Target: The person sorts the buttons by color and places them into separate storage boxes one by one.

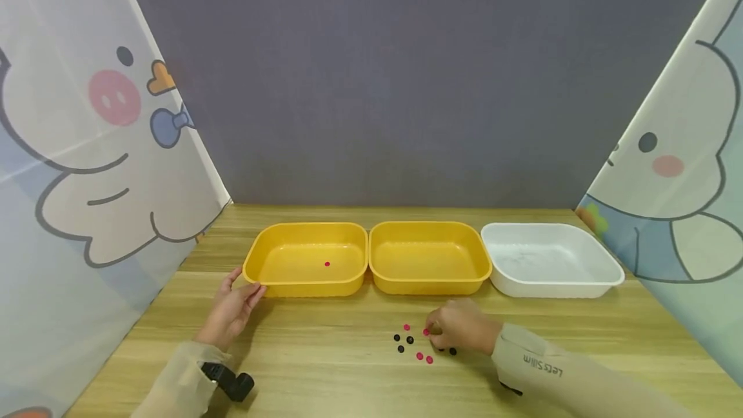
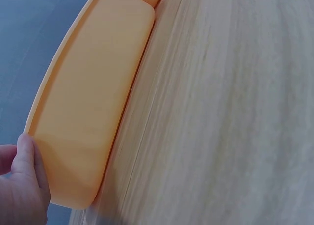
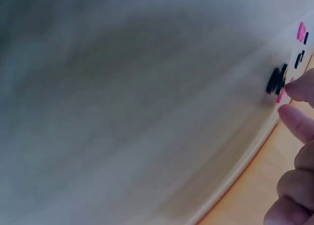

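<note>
My left hand [image 1: 229,313] is at the near left corner of the left yellow tray [image 1: 304,289], holding it between thumb and fingers. In the left wrist view, the fingers [image 2: 27,161] touch the orange-looking tray wall [image 2: 93,92]. Inside that tray lies one small pink button [image 1: 327,264]. Over the table, my right hand [image 1: 463,326] has thumb and forefinger around a pink button [image 1: 426,332]. A gap shows between these fingertips in the right wrist view, with black buttons [image 3: 274,80] beside them. More pink buttons [image 1: 420,356] and black buttons [image 1: 401,349] lie loose to the left; the right hand partly hides one.
A second yellow tray [image 1: 429,286] stands in the middle, against the left one. Beside it on the right is a white tray [image 1: 557,289]. All stand on the wooden table [image 1: 325,366], before a grey back panel [image 1: 371,82] with printed cloth on both sides.
</note>
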### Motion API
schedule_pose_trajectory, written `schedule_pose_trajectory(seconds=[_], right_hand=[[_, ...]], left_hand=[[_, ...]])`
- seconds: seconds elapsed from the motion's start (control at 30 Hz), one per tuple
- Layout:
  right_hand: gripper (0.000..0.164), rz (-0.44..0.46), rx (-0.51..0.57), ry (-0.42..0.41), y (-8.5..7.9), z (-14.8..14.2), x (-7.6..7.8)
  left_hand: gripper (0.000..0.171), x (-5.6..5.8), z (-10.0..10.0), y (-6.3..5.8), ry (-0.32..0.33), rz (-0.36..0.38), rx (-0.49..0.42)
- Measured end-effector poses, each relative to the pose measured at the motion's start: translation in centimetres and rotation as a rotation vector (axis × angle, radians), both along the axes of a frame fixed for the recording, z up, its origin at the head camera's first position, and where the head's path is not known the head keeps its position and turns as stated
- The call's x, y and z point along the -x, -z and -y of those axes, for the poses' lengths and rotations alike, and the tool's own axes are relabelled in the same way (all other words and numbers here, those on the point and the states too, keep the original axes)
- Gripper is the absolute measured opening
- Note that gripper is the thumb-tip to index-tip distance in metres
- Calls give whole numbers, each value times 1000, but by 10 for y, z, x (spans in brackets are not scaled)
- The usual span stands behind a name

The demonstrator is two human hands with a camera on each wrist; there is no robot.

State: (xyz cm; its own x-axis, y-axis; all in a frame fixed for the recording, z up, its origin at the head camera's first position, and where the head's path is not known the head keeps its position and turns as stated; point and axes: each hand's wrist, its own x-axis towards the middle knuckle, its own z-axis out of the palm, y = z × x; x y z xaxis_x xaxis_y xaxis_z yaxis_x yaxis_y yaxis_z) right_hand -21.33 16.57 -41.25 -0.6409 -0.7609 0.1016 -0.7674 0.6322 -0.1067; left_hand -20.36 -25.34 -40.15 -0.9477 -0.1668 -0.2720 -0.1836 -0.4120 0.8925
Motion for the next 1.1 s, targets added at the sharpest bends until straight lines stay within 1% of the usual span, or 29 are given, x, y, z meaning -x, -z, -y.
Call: schedule_pose_trajectory(seconds=[0.17,0.27,0.33,0.67,0.87,1.1], right_hand=[[8,91,29,85,1,4,-1],[7,129,39,124,2,7,0],[6,136,35,133,2,9,0],[9,127,-19,128,0,14,3],[13,120,-24,136,0,15,2],[14,77,-23,107,-1,15,6]], left_hand=[[77,0,1,0,-4,2,-2],[77,0,1,0,-9,11,-1],[77,0,1,-1,-12,13,5],[77,1,1,-1,-13,16,3],[76,1,2,-1,-15,12,-10],[75,3,1,-1,-18,14,-6]])
